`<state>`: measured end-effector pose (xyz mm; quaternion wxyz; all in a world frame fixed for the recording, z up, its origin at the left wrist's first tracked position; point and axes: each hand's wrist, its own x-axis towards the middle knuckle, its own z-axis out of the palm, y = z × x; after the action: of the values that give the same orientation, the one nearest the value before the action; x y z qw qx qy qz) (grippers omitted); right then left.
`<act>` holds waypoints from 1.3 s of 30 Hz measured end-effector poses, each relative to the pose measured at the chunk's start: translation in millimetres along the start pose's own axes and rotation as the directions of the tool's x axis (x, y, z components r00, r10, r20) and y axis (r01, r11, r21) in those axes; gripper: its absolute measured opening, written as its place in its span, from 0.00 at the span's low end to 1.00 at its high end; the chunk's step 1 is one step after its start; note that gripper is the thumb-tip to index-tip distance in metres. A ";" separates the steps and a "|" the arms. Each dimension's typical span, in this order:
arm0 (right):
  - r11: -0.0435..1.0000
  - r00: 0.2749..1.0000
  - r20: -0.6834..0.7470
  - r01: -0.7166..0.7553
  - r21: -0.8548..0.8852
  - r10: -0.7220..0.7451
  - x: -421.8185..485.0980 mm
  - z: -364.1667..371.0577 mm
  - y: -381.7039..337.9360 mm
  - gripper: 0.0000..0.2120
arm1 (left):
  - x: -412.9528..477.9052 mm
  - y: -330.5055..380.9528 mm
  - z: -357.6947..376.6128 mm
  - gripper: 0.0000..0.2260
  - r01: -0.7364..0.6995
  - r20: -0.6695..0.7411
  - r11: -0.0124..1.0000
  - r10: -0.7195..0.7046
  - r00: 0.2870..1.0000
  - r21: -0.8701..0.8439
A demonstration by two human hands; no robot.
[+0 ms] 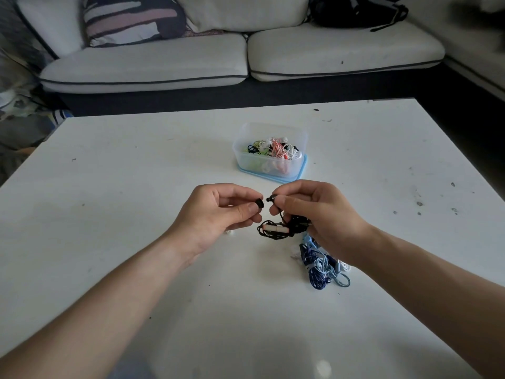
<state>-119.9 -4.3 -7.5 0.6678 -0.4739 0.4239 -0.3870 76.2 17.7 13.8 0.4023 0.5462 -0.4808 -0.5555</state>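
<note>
Currently, both hands are raised above the white table (109, 187), near its middle, and face each other.

Left hand (218, 212): thumb and forefinger are curled and pinch a small black ear tip (259, 202). The other fingers are folded loosely behind it.

Right hand (314, 212): thumb and forefinger pinch a black earbud (270, 198), with its bare nozzle pointed at the ear tip. The two parts sit just beside each other, separated by a narrow gap; they do not touch.

A thin black lead runs down from the earbud to a coiled black cable bundle (295, 225) under the right hand. A pale band (276, 229) is wrapped round the bundle. The lower fingers of the right hand lie against the bundle; whether the bundle rests on the table cannot be told.

A heap of blue cables (317, 266) lies on the table below the right wrist. A small white piece (231, 233) shows beside the left hand, partly hidden.

Beyond the hands, a clear plastic box (246, 157) stands on a blue lid (300, 173). It holds tangled earphones in white, black, green and red-and-white.

Behind the table is a pale sofa (150, 64) with a striped cushion (131, 17) and a black bag (355, 9) on it.
</note>
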 end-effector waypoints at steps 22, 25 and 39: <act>0.994 0.999 0.037 0.015 -0.106 -0.012 -0.2 -2.4 0.7 0.04 | -1.8 2.2 1.6 0.08 0.018 0.058 0.999 -0.020 0.998 0.034; 0.988 0.995 0.095 0.047 -0.148 -0.033 -0.8 -3.9 -0.1 0.03 | -2.4 2.6 0.8 0.10 0.024 0.080 0.999 -0.027 0.996 0.037; 0.971 0.991 0.105 0.104 -0.215 -0.082 -0.8 -4.6 0.1 0.03 | -1.9 1.0 3.4 0.08 0.052 0.071 0.998 -0.054 0.996 0.028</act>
<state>-124.4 -5.0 -8.4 0.6118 -0.5822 0.4091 -0.3456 72.9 19.6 15.0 0.3626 0.5440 -0.4875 -0.5788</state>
